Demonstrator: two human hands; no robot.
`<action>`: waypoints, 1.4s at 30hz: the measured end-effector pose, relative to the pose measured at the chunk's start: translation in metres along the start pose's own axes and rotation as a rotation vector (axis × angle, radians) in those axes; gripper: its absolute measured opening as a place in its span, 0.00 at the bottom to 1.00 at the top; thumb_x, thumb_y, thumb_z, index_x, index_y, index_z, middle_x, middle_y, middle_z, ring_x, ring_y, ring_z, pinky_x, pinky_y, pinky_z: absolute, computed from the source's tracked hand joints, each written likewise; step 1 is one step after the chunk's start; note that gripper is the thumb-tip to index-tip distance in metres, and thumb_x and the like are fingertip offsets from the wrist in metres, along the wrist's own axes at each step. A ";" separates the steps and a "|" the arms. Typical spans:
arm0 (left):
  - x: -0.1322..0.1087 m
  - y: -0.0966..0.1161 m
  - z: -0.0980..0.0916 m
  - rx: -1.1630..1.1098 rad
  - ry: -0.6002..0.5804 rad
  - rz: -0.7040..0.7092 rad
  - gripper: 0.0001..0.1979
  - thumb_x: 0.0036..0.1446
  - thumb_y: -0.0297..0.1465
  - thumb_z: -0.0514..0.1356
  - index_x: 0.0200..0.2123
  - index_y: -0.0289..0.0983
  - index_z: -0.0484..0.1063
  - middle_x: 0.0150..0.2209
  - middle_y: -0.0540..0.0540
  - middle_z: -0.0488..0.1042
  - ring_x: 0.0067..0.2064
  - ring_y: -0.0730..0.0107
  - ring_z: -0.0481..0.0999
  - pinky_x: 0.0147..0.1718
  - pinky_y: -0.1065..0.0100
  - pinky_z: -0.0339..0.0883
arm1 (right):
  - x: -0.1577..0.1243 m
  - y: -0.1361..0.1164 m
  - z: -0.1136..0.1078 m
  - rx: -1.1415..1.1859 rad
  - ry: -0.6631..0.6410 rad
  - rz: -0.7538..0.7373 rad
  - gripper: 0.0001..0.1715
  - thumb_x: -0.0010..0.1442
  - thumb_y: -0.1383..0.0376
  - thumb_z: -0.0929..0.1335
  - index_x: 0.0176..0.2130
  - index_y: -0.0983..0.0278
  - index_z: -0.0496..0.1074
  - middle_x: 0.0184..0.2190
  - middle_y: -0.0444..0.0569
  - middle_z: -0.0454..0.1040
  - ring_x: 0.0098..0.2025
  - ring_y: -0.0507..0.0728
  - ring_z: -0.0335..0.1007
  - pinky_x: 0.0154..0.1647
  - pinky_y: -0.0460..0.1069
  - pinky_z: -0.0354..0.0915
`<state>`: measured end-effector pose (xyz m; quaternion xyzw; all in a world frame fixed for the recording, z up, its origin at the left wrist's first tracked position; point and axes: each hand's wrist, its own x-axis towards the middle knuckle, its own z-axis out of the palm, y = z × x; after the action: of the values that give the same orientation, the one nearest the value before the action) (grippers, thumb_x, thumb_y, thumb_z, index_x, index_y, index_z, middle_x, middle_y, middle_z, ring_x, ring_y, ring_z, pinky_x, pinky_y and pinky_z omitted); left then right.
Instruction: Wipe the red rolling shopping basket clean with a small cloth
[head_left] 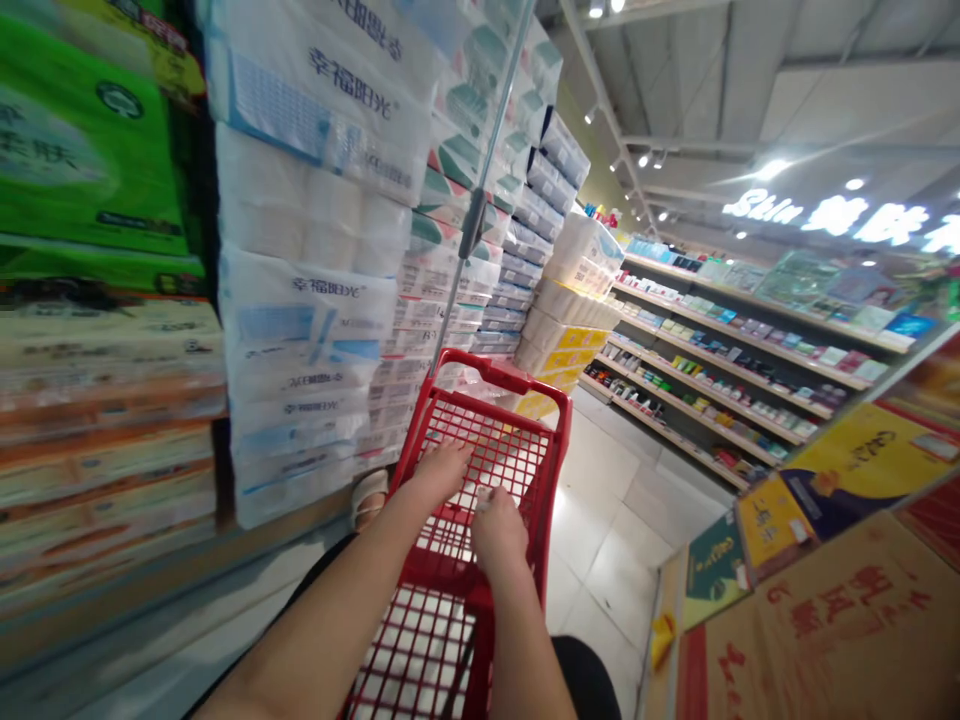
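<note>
Below me stands a red plastic shopping basket (pixel 551 470) with grid walls and a raised bar handle (pixel 495 376) at its far end. Over the grid is my left hand (pixel 445 468), its fingers stretched forward and holding nothing I can see. Close to its right, my right hand (pixel 500 530) is curled closed. A small whitish bit shows at its fingertips, too small to name. Whether either hand touches the basket I cannot tell. Through the mesh the pale floor shows.
Tall stacks of wrapped tissue rolls (pixel 307 330) and green packs (pixel 82 150) line the left. A shoe (pixel 369 498) is beside the basket. Cartons (pixel 832 620) stand at the right, with stocked shelves (pixel 712 350) beyond the tiled floor (pixel 607 530). A thin metal pole (pixel 491 150) rises beyond the basket.
</note>
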<state>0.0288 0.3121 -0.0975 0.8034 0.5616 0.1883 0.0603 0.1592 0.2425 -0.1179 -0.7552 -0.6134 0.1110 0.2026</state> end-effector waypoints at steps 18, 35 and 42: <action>-0.062 0.003 0.025 0.184 0.134 0.069 0.17 0.62 0.29 0.50 0.51 0.40 0.72 0.56 0.41 0.69 0.57 0.60 0.68 0.53 0.59 0.65 | 0.001 0.021 -0.014 -0.030 -0.059 -0.105 0.18 0.63 0.63 0.59 0.47 0.61 0.73 0.47 0.56 0.73 0.47 0.62 0.72 0.45 0.54 0.66; -0.079 -0.012 0.020 0.372 0.140 0.134 0.18 0.65 0.36 0.49 0.53 0.40 0.71 0.51 0.41 0.74 0.55 0.55 0.69 0.54 0.54 0.59 | 0.018 0.016 -0.024 -0.024 0.021 -0.184 0.15 0.60 0.66 0.61 0.38 0.64 0.76 0.41 0.56 0.76 0.41 0.62 0.75 0.38 0.53 0.67; -0.060 -0.012 0.017 0.360 0.158 0.108 0.20 0.67 0.39 0.45 0.43 0.39 0.75 0.39 0.42 0.77 0.43 0.59 0.74 0.47 0.55 0.62 | 0.030 0.011 -0.014 0.012 0.070 -0.190 0.13 0.59 0.68 0.62 0.36 0.63 0.76 0.39 0.55 0.76 0.39 0.61 0.75 0.36 0.51 0.66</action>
<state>0.0067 0.2628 -0.1312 0.8129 0.5453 0.1502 -0.1388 0.1812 0.2678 -0.1073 -0.6958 -0.6742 0.0685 0.2379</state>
